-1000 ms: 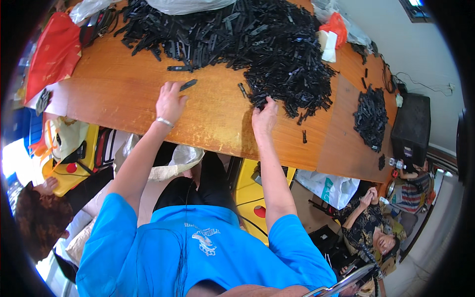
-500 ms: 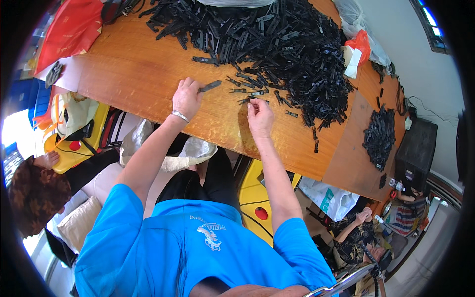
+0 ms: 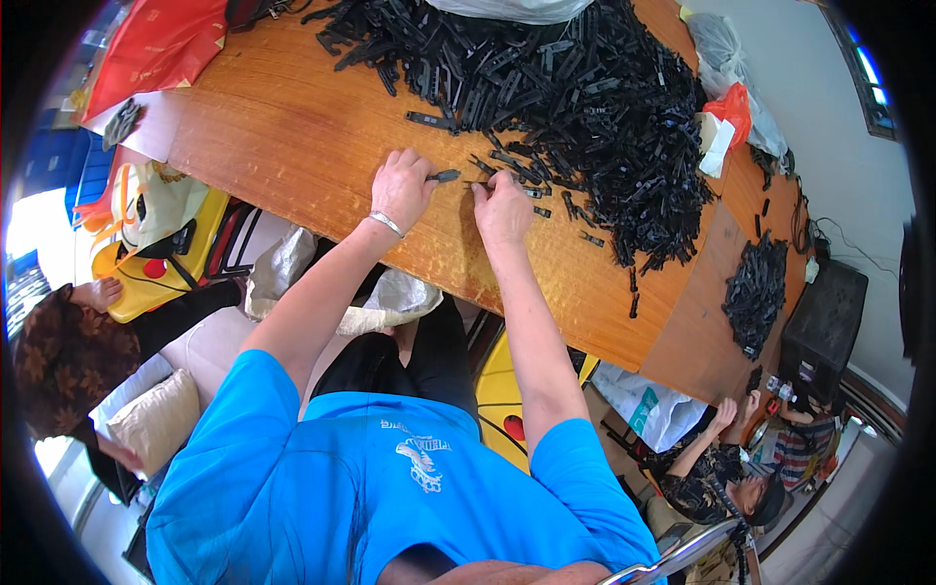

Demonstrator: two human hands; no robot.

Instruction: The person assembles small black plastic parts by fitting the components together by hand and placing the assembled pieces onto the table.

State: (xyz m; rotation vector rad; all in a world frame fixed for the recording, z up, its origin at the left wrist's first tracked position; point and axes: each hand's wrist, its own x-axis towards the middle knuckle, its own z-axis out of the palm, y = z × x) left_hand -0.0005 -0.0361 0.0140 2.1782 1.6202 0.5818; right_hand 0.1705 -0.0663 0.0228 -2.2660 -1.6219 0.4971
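Observation:
My left hand point(image 3: 402, 192) is closed on a flat dark grey strip point(image 3: 446, 176) whose pointed end juts out toward the right. Just across from it, my right hand point(image 3: 504, 212) pinches a small black plastic part point(image 3: 483, 184) between thumb and fingers, mostly hidden by them. The two held things are close to each other but apart. Several loose black plastic clips point(image 3: 511, 161) lie on the wooden table point(image 3: 283, 136) beyond my right hand, at the edge of a large heap of black plastic clips point(image 3: 585, 117).
A smaller black pile point(image 3: 758, 292) lies on the table's right side, near a black box point(image 3: 827, 317). A red bag point(image 3: 156, 54) is at the far left, clear plastic bags point(image 3: 729, 63) at the far right. Other people sit at left point(image 3: 73, 361) and lower right point(image 3: 717, 483).
My right hand has moved left, toward my left hand, bringing the small black part near the strip. Less of the strip now shows past my left fingers. The whole view has shifted slightly.

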